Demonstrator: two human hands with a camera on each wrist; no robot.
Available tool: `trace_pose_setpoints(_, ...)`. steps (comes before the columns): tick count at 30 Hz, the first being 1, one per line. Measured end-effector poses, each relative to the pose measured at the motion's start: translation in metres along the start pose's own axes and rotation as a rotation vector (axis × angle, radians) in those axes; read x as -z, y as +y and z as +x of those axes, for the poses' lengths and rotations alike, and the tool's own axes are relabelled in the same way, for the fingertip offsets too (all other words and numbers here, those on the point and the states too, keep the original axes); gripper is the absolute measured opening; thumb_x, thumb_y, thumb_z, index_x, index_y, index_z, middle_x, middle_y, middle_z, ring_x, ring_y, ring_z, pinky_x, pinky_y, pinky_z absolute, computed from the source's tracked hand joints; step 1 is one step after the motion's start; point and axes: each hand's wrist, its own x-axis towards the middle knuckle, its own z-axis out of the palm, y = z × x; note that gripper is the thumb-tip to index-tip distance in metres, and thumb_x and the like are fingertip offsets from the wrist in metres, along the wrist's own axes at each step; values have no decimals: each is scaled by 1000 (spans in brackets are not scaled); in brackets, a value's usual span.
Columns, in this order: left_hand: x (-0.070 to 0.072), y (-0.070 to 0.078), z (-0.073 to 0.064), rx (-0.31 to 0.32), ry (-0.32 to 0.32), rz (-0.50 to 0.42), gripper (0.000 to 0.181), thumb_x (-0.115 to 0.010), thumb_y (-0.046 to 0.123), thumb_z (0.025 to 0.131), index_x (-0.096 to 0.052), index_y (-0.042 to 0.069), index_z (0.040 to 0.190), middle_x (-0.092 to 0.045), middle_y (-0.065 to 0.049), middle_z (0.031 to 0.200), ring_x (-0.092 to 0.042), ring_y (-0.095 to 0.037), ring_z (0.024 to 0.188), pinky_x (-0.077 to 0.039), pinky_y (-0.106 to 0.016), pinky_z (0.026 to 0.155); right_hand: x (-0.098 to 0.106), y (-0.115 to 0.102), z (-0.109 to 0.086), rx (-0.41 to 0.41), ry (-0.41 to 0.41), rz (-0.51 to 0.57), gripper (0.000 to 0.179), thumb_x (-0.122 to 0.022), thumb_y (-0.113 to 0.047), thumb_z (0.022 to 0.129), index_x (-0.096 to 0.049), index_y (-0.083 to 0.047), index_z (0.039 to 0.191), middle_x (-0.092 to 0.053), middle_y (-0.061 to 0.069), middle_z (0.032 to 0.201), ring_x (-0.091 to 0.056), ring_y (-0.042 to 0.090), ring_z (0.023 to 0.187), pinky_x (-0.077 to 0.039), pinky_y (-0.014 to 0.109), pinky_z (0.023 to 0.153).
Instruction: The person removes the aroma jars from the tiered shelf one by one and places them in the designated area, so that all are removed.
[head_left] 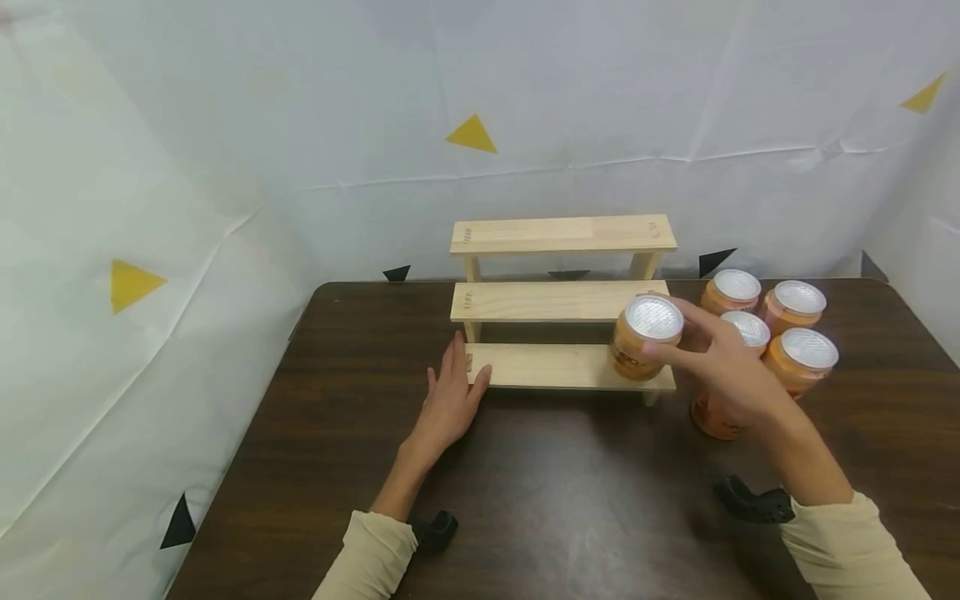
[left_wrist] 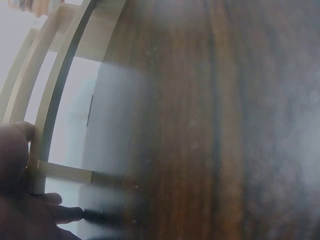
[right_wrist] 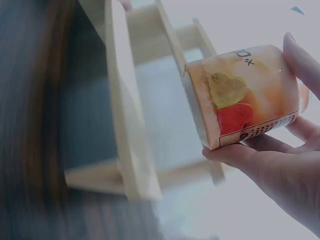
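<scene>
A three-step wooden rack [head_left: 555, 302] of pale boards stands on the dark table. My left hand [head_left: 447, 404] rests against its left end, fingers stretched along the side and thumb on the lowest board; the left wrist view shows the thumb [left_wrist: 26, 131] at the board's edge. My right hand [head_left: 723, 367] grips an orange-labelled jar [head_left: 647, 337] with a silver lid, roughly upright over the right end of the lowest step. In the right wrist view, thumb and fingers span the jar [right_wrist: 245, 95], and its base looks apart from the board.
Several similar jars [head_left: 806, 354] with silver lids stand grouped right of the rack, partly hidden by my right hand. A white sheet [head_left: 600, 100] with yellow and black triangles hangs behind. The dark wooden table [head_left: 555, 492] extends in front of the rack.
</scene>
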Motion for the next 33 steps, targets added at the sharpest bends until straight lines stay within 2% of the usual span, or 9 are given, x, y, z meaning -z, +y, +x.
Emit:
trace_pose_setpoints(3,8,13,-5,0,-6,-9,89,-39,57,118,-5,-3,175,-15,-32,179,-22,-51,165,-6,-81,127,17,9,-7,43,37,65,71,-70,-12,109,-38,-11,172,-59,-7,150,-58,-4,126,-50,14,101)
trace_pose_setpoints(6,15,23,-9,7,-19,-23,85,-43,47,119,-6,-5,174,-14,-32,180,-20,-50,166,-5,-80,127,32,19,-16,89,77,100,65,-68,-2,108,-44,-11,168,-57,-14,143,-59,-6,123,-50,9,95)
trace_pose_setpoints(12,0,3,-2,-6,0,-25,97,-35,68,115,-5,-3,175,-13,-29,181,-21,-48,167,-5,-80,127,58,32,-42,39,146,112,66,-66,-3,109,-45,-21,168,-51,-17,146,-57,-9,121,-53,9,87)
trace_pose_setpoints(14,-5,-5,1,-9,4,-12,100,-32,72,113,-4,-1,175,-14,-28,181,-22,-47,166,-6,-80,127,65,36,-51,37,173,153,65,-65,0,108,-48,-22,166,-56,-17,141,-60,-8,117,-53,10,84)
trace_pose_setpoints(16,-7,-7,1,-13,11,-8,98,-33,70,114,-4,-1,176,-14,-28,181,-22,-47,166,-6,-80,127,70,39,-60,37,216,118,64,-66,1,108,-51,-24,164,-57,-21,137,-61,-9,114,-52,8,83)
trace_pose_setpoints(21,-2,-2,0,-14,14,-28,92,-40,60,116,-6,-1,175,-15,-29,180,-22,-49,166,-6,-82,126,83,52,-80,28,310,110,65,-68,3,107,-52,-26,163,-59,-29,131,-59,-14,111,-48,2,84)
trace_pose_setpoints(27,-2,-4,0,-10,20,-21,91,-40,60,117,-6,-1,176,-15,-28,181,-22,-47,166,-6,-81,127,98,78,-96,194,312,388,62,-59,20,103,-67,-25,145,-68,-16,133,-65,-9,118,-49,4,90)
trace_pose_setpoints(31,-3,-6,2,-14,20,-10,93,-38,63,116,-6,0,176,-16,-28,181,-22,-47,166,-7,-82,125,104,91,-102,187,311,358,63,-57,20,104,-66,-27,145,-68,-18,133,-63,-10,118,-48,2,88)
trace_pose_setpoints(33,1,2,-1,-10,9,-17,90,-40,59,117,-7,-2,175,-16,-29,180,-22,-47,166,-6,-82,126,106,97,-105,155,327,309,62,-59,18,104,-65,-30,144,-67,-21,131,-62,-12,116,-47,1,86)
